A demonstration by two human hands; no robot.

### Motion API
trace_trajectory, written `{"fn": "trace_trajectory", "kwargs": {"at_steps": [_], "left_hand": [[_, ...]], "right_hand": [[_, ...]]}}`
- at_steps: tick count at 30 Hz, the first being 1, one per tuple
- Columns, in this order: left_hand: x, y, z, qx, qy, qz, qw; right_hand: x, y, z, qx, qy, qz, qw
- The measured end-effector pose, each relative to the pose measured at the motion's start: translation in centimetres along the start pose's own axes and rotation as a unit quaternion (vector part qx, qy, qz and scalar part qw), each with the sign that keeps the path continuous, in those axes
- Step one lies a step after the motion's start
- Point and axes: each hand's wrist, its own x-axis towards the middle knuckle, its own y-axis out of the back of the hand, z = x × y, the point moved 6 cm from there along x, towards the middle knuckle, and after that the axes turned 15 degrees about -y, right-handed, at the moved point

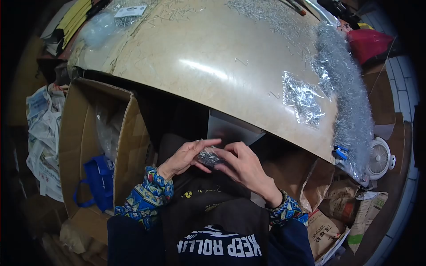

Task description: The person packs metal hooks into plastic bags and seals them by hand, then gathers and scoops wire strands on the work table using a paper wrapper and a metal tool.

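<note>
Over my lap, below the table's near edge, I hold a small clear plastic bag of thin metal pieces. My left hand is curled round its left side, with thumb and fingers on it. From the right, the bent fingers of my right hand press on the same bag. Parts of the bag are hidden behind my fingers. Another flat clear bag of metal pieces lies on the tabletop near its right side. Loose bent wire hooks are scattered at the far side.
A long heap of shiny metal pieces or clear packaging lines the table's right edge. A blue clip-like object and a white fan are beside it. On my left stands an open cardboard box with a blue bag.
</note>
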Motion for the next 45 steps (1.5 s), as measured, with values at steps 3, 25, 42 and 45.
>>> {"fn": "trace_trajectory", "kwargs": {"at_steps": [3, 25, 42, 45], "left_hand": [[0.6, -1.1, 3.1, 0.007, -0.048, -0.008, 0.999], [2.9, -2.0, 4.9, 0.107, -0.073, -0.004, 0.992], [5.6, -6.6, 9.9, 0.348, -0.249, -0.070, 0.901], [8.8, -9.9, 10.6, 0.539, -0.390, -0.155, 0.731]], "right_hand": [[0.1, 0.3, 0.1, 0.000, 0.022, 0.030, 0.999], [3.6, 4.1, -3.1, -0.080, 0.057, 0.152, 0.983], [0.5, 14.4, 7.4, -0.158, -0.080, 0.481, 0.859], [2.3, 15.3, 8.7, -0.280, -0.125, 0.472, 0.826]]}}
